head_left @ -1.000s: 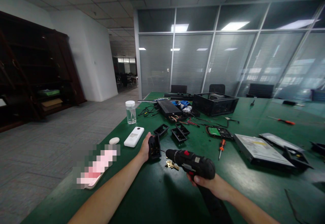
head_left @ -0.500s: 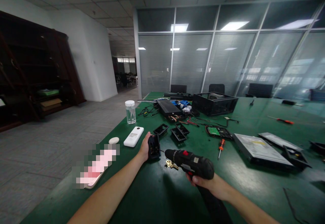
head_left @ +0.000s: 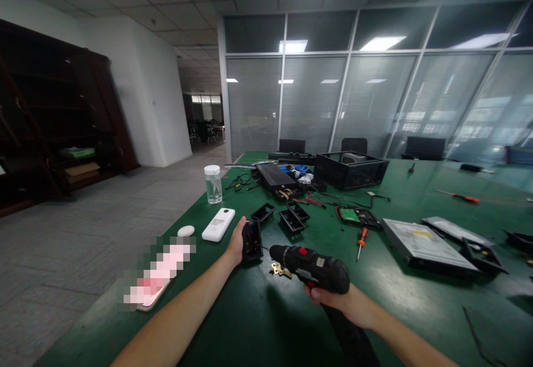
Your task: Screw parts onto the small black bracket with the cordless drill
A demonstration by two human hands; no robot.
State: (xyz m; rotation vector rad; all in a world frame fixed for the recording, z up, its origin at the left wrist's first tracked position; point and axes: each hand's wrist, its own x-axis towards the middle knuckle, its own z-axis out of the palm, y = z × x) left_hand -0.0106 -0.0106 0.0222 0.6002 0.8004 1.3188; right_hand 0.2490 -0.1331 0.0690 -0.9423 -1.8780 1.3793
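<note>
My left hand (head_left: pixel 237 242) is closed on the left edge of a small black plastic frame (head_left: pixel 252 242), held tilted up just above the table. A black cordless drill (head_left: pixel 312 267) with red details is in my right hand (head_left: pixel 333 299), its fingers wrapped round the grip. The drill points left, its thin bit at the right side of the frame; I cannot tell whether it touches. Brass-coloured metal brackets (head_left: pixel 281 270) lie on the table below the drill's nose. Similar black frames (head_left: pixel 292 221) rest behind, together with another one (head_left: pixel 263 212).
Left on the green table (head_left: pixel 233 322) are a white power bank (head_left: pixel 219 225), a lidded clear jar (head_left: pixel 214 185) and a blurred-out phone. To the right lie an orange screwdriver (head_left: pixel 362 239), a circuit-board part (head_left: pixel 356 215) and a flat metal drive (head_left: pixel 427 247). A black case (head_left: pixel 350 171) stands behind.
Both hands, the black frame and the drill keep nearly the same positions. The whole view has shifted very slightly.
</note>
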